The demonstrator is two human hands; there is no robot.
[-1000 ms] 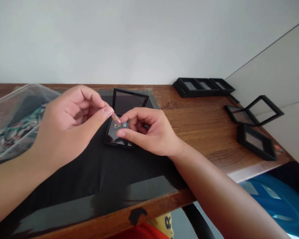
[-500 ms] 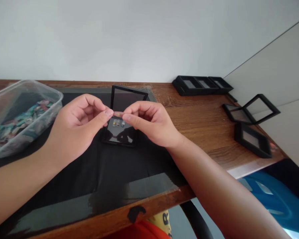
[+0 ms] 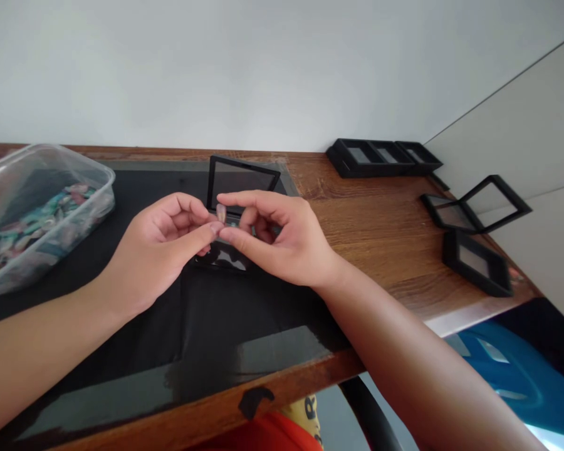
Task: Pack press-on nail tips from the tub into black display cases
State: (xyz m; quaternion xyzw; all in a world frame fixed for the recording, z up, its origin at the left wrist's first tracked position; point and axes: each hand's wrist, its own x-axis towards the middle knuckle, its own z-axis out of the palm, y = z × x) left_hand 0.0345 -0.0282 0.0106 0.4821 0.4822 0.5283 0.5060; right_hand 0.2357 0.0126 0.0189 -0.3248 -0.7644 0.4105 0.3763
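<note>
A small translucent press-on nail (image 3: 221, 213) stands upright between my fingertips. My left hand (image 3: 164, 241) pinches its lower part with thumb and forefinger. My right hand (image 3: 277, 235) has its forefinger at the nail's top and its thumb near its lower end. Right behind and below the hands sits a black hinged display case (image 3: 211, 181) with its lid raised. Its glossy base is mostly hidden by my fingers.
A clear plastic tub (image 3: 104, 188) of loose coloured nails stands at left on the black mat (image 3: 207, 313). Black cases (image 3: 380, 160) line the back right; an opened case (image 3: 479, 203) and another case (image 3: 477, 263) lie near the right edge. A blue chair (image 3: 512, 363) is below.
The nail has turned from lying sideways between my fingertips to standing upright. My right forefinger has lifted away from its thumb, and the hands now cover more of the case's base.
</note>
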